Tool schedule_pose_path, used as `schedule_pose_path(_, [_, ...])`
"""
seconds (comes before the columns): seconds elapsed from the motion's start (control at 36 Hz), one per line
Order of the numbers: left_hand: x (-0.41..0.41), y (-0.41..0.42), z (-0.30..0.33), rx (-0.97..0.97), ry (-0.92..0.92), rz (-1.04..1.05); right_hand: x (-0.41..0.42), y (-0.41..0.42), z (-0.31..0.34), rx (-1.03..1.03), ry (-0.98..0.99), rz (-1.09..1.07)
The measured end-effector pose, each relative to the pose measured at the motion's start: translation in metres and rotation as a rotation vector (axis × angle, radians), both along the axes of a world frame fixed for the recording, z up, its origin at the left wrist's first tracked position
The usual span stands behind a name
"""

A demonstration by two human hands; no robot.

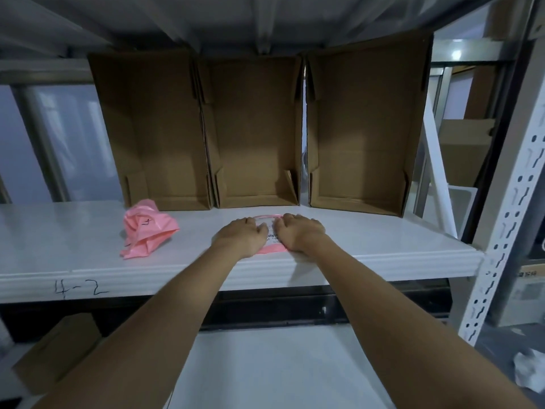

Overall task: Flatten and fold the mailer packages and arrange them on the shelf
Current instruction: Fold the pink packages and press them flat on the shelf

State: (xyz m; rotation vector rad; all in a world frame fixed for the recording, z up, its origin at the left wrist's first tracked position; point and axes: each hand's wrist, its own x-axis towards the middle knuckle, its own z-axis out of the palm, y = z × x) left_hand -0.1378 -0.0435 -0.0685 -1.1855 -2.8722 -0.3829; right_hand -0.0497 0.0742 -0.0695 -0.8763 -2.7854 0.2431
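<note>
A pink mailer [270, 248] with a white label lies flat on the white shelf [383, 243], near its front edge. My left hand [243, 234] and my right hand [299, 233] both press down on it side by side, palms down, covering most of it. Only its pink edges and part of the label show between and around the hands. A second pink mailer [147, 228] sits crumpled on the shelf to the left, untouched, with a dark mark on it.
Three open cardboard bins stand along the back of the shelf: left [153, 134], middle [253, 134], right [362, 128]. The shelf front bears "4-2" [79, 289]. A perforated upright post [507, 219] rises at right. Lower shelf board [280, 367] below; crumpled white paper [530, 370] bottom right.
</note>
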Motion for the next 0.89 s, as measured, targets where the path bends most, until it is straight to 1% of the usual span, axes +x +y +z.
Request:
schedule_pose_path(0.08, [0.004, -0.007, -0.003, -0.009, 0.038, -0.039, 0.000, -0.001, -0.001, 0.049, 0.018, -0.032])
schedule_pose_path(0.17, [0.013, -0.014, -0.004, -0.007, 0.093, -0.193, 0.000, -0.002, -0.003, 0.084, 0.064, -0.049])
schedule_pose_path(0.25, [0.017, -0.016, -0.006, 0.022, -0.012, -0.271, 0.003, -0.005, -0.003, 0.154, 0.164, -0.021])
schedule_pose_path(0.31, [0.016, -0.017, -0.007, 0.043, -0.026, -0.285, 0.007, -0.013, -0.001, 0.185, 0.254, 0.039])
schedule_pose_path(0.36, [0.014, -0.016, -0.006, 0.084, -0.036, -0.295, 0.007, -0.024, 0.002, 0.172, 0.329, 0.141])
schedule_pose_path(0.42, [0.014, -0.016, -0.004, 0.108, -0.097, -0.283, 0.007, -0.034, 0.004, 0.106, 0.291, 0.249])
schedule_pose_path(0.47, [0.014, -0.015, -0.003, 0.092, -0.135, -0.283, 0.004, -0.033, 0.003, 0.036, 0.171, 0.290])
schedule_pose_path(0.53, [0.013, -0.016, -0.001, 0.059, -0.129, -0.281, 0.003, -0.026, 0.001, 0.001, 0.051, 0.271])
schedule_pose_path(0.58, [0.011, -0.020, 0.003, -0.009, -0.107, -0.259, 0.007, -0.017, 0.000, -0.052, 0.007, 0.221])
schedule_pose_path(0.67, [0.001, -0.032, 0.012, -0.101, -0.227, -0.200, 0.018, -0.005, 0.003, -0.074, -0.045, 0.170])
schedule_pose_path(0.72, [-0.008, -0.043, 0.017, -0.118, -0.311, -0.184, 0.026, 0.001, 0.006, -0.085, -0.087, 0.159])
schedule_pose_path(0.81, [-0.016, -0.055, 0.021, -0.062, -0.388, -0.184, 0.034, 0.007, 0.012, -0.147, -0.096, 0.201])
schedule_pose_path(0.89, [-0.016, -0.051, 0.023, 0.080, -0.435, -0.161, 0.035, 0.011, 0.017, -0.163, -0.011, 0.206])
